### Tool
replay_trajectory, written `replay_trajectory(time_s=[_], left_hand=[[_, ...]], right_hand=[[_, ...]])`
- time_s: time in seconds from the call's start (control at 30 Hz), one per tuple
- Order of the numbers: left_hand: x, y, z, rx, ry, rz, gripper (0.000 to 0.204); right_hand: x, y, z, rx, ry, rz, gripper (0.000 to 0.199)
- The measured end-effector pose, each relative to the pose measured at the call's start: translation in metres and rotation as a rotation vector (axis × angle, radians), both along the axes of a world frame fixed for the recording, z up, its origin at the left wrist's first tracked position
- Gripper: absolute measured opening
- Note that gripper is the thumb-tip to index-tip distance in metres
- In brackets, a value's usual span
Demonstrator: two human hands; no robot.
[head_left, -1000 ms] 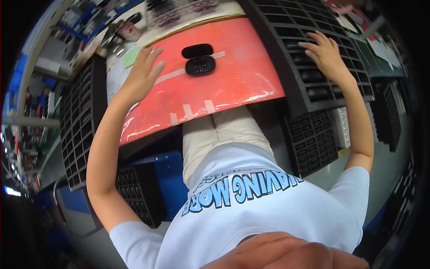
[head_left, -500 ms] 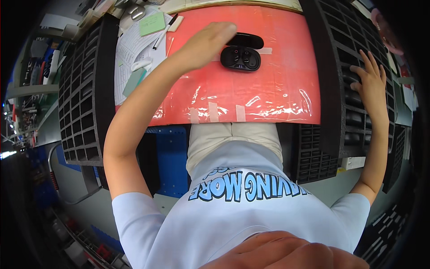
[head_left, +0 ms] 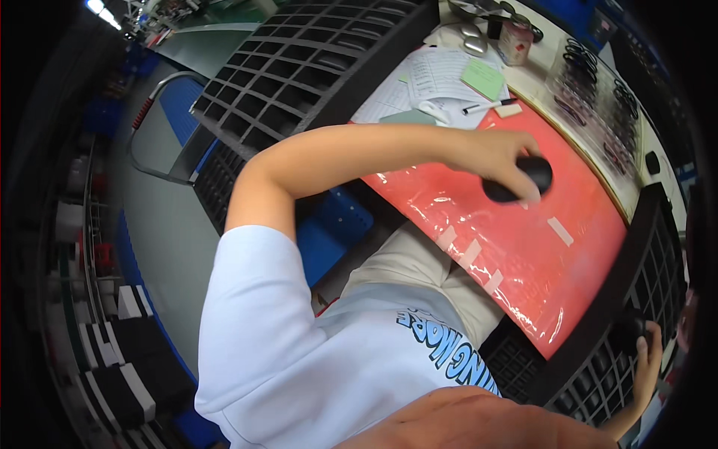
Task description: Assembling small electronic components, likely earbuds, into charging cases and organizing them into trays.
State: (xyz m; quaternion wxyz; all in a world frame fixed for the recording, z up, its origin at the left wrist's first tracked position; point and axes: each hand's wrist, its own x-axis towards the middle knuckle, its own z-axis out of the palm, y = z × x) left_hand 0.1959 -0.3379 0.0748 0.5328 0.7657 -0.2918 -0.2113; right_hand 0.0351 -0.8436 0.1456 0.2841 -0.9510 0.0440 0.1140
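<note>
Above the red mat (head_left: 583, 277), my left hand (head_left: 493, 153) grips a black earbud charging case (head_left: 535, 173), thumb and fingers wrapped round it. Motion blur and the hand hide whether its lid is up. Over at the far right, my right hand (head_left: 648, 363) has its fingers round another rounded black case (head_left: 627, 331). That second case is held at the black compartment tray (head_left: 591, 382) on the right, whose cells contain more dark rounded items.
To the left stands a black compartment tray (head_left: 299, 75). Papers (head_left: 441, 75), a green note pad (head_left: 483, 79), a pen (head_left: 490, 106) and an eraser (head_left: 508, 111) lie beyond my left forearm. A clear tray of coiled black items (head_left: 591, 97) lies along the back.
My view has swung left. My left hand has closed round the case that lay lid-up on the mat. My right hand, before spread over the right tray, now holds a black case.
</note>
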Motion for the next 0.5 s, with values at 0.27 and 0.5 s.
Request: replay_trajectory(time_s=[0.27, 0.5], left_hand=[[0.002, 0.213, 0.024, 0.124, -0.511, 0.968, 0.037], [-0.006, 0.253, 0.006, 0.843, -0.934, 0.618, 0.038]], right_hand=[[0.158, 0.118, -0.068, 0.224, -0.201, 0.306, 0.029], [0.239, 0.184, -0.123, 0.231, -0.145, 0.439, 0.024]])
